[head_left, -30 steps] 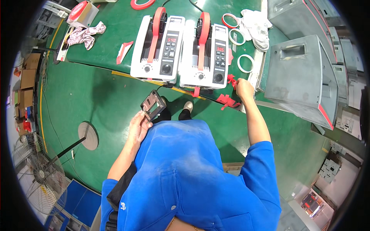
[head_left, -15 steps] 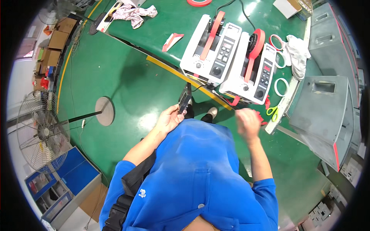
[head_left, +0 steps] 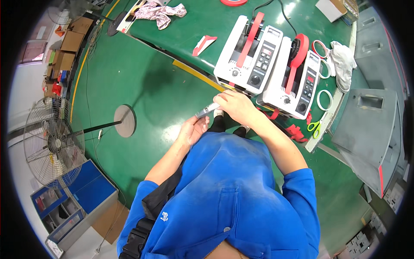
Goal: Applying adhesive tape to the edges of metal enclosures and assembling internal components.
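My left hand (head_left: 193,131) grips the near end of a slim grey metal-looking part (head_left: 206,111) in front of my body. Its ridged, lighter edge now faces up. My right hand (head_left: 235,106) reaches across with its fingers closed over the part's far end. Whether tape lies under those fingers is hidden. Just beyond, at the table edge, stand two white tape dispensers, a left one (head_left: 228,52) and a right one (head_left: 276,73), each loaded with red tape. A red strip (head_left: 274,114) sticks out of the right dispenser's front.
Green-handled scissors (head_left: 315,128) and red tape scraps (head_left: 296,133) lie at the table's near right corner. Tape rings (head_left: 324,100) and a white cloth (head_left: 343,64) are beside the dispensers. Grey metal housings (head_left: 366,129) stand at right, a floor fan (head_left: 56,142) at left.
My right hand has moved left from beside the right dispenser onto the part's far end. In my left hand the part has turned from its dark face to its ridged edge.
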